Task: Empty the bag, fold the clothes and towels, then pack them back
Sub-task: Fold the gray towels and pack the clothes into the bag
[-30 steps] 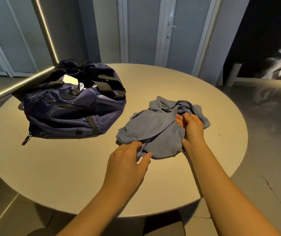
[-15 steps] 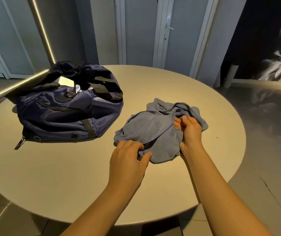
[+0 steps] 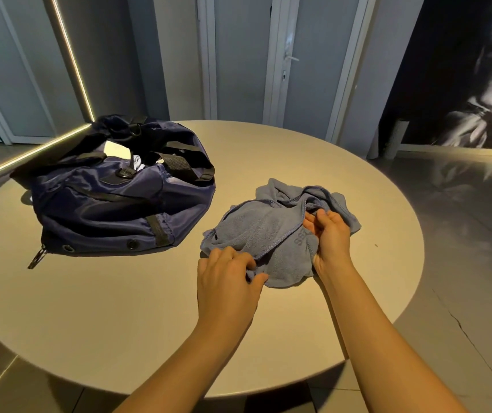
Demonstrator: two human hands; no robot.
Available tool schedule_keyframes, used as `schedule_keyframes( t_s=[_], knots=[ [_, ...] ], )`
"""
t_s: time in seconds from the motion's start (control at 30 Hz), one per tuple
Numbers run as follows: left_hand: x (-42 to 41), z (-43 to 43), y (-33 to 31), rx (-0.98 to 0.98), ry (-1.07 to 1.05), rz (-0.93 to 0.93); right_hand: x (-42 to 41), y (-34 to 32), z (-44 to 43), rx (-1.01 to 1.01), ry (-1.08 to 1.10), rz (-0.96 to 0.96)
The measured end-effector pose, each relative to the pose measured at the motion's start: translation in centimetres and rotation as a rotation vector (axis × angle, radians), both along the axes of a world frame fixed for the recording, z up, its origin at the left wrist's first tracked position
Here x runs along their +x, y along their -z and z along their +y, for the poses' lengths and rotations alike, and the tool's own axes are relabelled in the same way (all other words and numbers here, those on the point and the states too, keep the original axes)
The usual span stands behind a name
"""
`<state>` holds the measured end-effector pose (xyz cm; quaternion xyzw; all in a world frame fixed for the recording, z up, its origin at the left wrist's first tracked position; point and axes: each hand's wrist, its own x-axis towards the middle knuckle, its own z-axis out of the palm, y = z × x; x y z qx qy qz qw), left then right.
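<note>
**Fig.: head view, read L to R.** The navy bag (image 3: 119,210) lay slumped on its side at the left of the round table (image 3: 90,317), mouth open and straps loose. A pale scrap (image 3: 139,167) showed inside the mouth (what it was could not be told, so the bag was prob. not yet empty). The left hand (image 3: 226,281) sat at the near edge of the blue towel (image 3: 265,234), thumb and fingers pinching a bit of hem. The towel lay crumpled in a heap right of centre, near the bag but apart from it, w/ a stitched edge running across the top of the heap. The right hand (image 3: 331,239) grasped the heap's right side, fingers curled into a fold next to some embossed lettering.

**Step in hand, as judged:** finding the corners and opening the towel flat before any fold.

**To do it well:**
- Each hand should walk along the stitched hem to a true corner, not a mid-edge bunch.
- The hands should then lift and draw the corners apart so the cloth drops open.
- The towel should go flat on the table in front, be smoothed out from the centre, and be matched hem to hem.
- Pulling on a bunch would likely only tighten the tangle.
- The soft pile will prob. cling to itself, so a light shake should help.
</note>
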<state>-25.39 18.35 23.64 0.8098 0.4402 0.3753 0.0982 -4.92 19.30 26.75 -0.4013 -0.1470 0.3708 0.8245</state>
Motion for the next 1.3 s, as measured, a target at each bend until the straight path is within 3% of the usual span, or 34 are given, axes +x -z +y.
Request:
schedule_keyframes(
  t_s=[0.3, 0.43, 0.7, 0.87, 1.17, 1.23, 1.3],
  knots=[
    [-1.1, -1.0, -0.6, -0.115, 0.131, -0.311, 0.1, 0.1, -0.5, -0.018, 0.013, 0.03],
    [-1.7, -1.4, -0.9, -0.075, 0.16, -0.389, 0.2, -1.0, -0.2, -0.069, -0.022, 0.075],
    [-4.9, -1.5, -4.9, -0.003, 0.266, -0.51, 0.5, -11.0, -3.5, -0.086, 0.094, -0.212],
    [-10.2, 0.5, -13.0, 0.015, 0.265, -0.438, -1.1, -17.7, -5.1, -0.111, 0.137, -0.553],
    [-18.8, 2.8, -28.9, 0.084, 0.156, -0.273, -4.2, -27.2, -7.5, -0.137, 0.245, -0.851],
    [-19.9, 2.6, -31.1, 0.154, 0.101, -0.235, -5.8, -28.7, -8.7, -0.134, 0.169, -0.867],
    [-20.8, 2.7, -32.3, 0.16, 0.072, -0.226, -7.7, -30.0, -10.8, -0.063, -0.068, -0.894]
  ],
)
